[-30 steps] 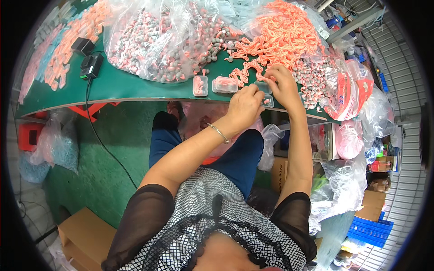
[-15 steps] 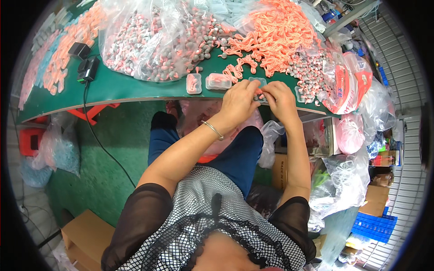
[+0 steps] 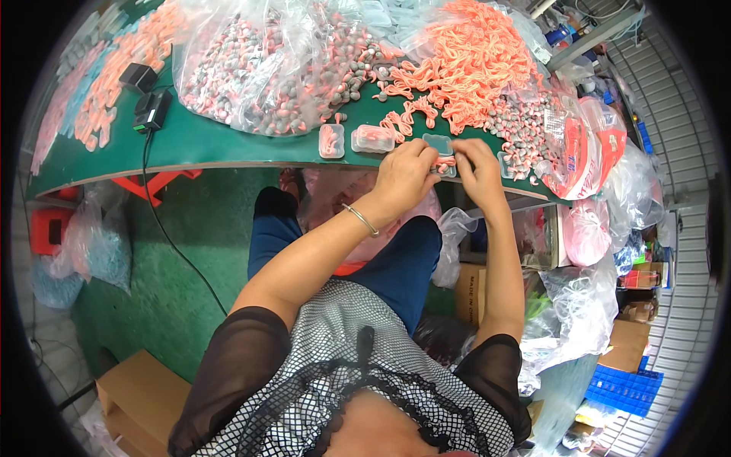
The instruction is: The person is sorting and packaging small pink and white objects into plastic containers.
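Left hand and right hand, grip unclear, are held around cord at an open box; judged light, limp, best pinched mid-bundle.

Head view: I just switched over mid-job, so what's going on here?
A person sits at a green table, with both hands at a small open clear box near its front edge. The left hand has its fingers at an orange cord bundle over the box; the right hand is at the box's right side. Whether either grips anything is unclear. Other clear boxes holding orange cord sit to the left, and a loose orange pile lies beyond.
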Available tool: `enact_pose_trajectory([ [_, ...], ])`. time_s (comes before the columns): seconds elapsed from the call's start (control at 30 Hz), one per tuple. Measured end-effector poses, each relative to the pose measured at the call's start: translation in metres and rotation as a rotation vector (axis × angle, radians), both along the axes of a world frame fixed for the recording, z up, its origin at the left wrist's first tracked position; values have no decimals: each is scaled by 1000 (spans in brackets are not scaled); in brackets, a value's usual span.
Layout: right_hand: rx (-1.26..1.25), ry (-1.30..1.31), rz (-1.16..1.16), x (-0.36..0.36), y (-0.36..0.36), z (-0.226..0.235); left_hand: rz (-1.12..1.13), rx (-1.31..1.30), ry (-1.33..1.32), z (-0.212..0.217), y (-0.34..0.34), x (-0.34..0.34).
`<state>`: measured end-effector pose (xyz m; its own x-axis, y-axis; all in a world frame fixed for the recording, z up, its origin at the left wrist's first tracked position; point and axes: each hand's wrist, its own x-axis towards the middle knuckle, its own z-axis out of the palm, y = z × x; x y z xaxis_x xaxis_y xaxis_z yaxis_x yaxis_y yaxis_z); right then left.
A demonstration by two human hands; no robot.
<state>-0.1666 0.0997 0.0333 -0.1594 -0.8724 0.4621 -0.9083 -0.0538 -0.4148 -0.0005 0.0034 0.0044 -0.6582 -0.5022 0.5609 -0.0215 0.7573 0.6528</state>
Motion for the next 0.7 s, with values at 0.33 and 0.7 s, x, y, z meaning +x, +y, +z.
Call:
enact_pose_trajectory([
  [0.33, 77, -253, -97, -11, -17, -4, 14, 29, 61, 0, 1, 0],
  [0.7, -55, -77, 15, 13, 13, -10, -24, -83, 3, -5, -3, -6],
])
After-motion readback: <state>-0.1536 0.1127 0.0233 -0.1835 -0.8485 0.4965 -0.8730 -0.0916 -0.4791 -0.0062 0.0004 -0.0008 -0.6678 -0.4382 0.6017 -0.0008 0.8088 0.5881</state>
